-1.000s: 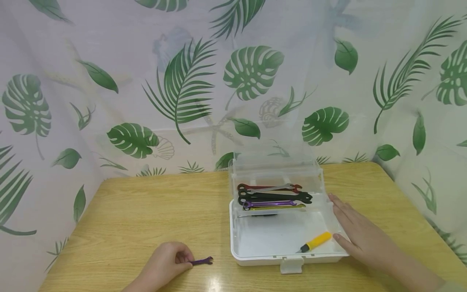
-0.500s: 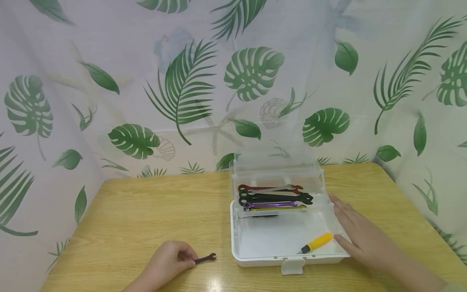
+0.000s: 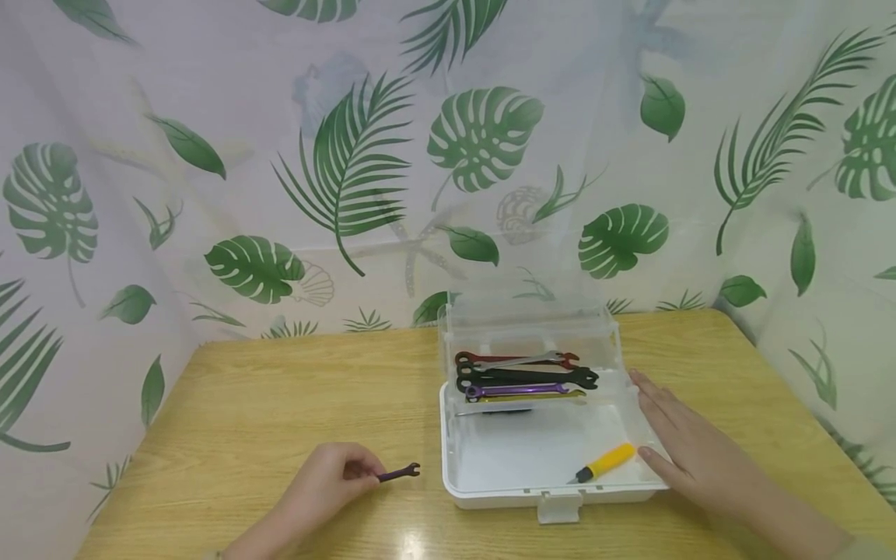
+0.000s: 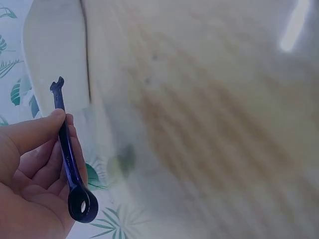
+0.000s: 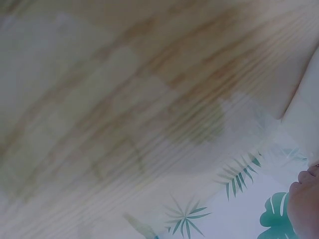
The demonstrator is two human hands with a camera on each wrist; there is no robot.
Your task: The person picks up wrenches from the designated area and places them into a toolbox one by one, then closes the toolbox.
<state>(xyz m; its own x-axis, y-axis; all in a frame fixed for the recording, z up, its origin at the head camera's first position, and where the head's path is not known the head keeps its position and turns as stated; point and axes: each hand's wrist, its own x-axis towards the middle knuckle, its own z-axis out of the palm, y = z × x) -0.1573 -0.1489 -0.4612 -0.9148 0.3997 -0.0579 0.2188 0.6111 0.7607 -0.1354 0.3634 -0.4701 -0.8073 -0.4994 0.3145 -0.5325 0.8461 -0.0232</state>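
In the head view, my left hand [image 3: 332, 478] pinches a small dark purple combination wrench [image 3: 400, 472] to the left of the toolbox. The left wrist view shows the wrench [image 4: 71, 159] between thumb and fingers, open end up and ring end down. A white toolbox [image 3: 490, 500] with a clear lid stands raised open on the table. My right hand [image 3: 689, 451] rests along its right side with fingers extended. Several wrenches, among them a purple wrench [image 3: 518, 390] and a black wrench [image 3: 518, 379], lie in its clear upper tray [image 3: 609, 354].
A yellow-handled tool [image 3: 609, 462] with a black collar and thin tip lies in the box's front right. The latch [image 3: 558, 509] hangs at the front. Wooden table [image 3: 301, 397] surface extends left of the box. A leaf-print curtain [image 3: 378, 295] hangs behind the table.
My left hand has moved slightly up and right with the wrench, nearer the toolbox. My right hand stays against the box's side.
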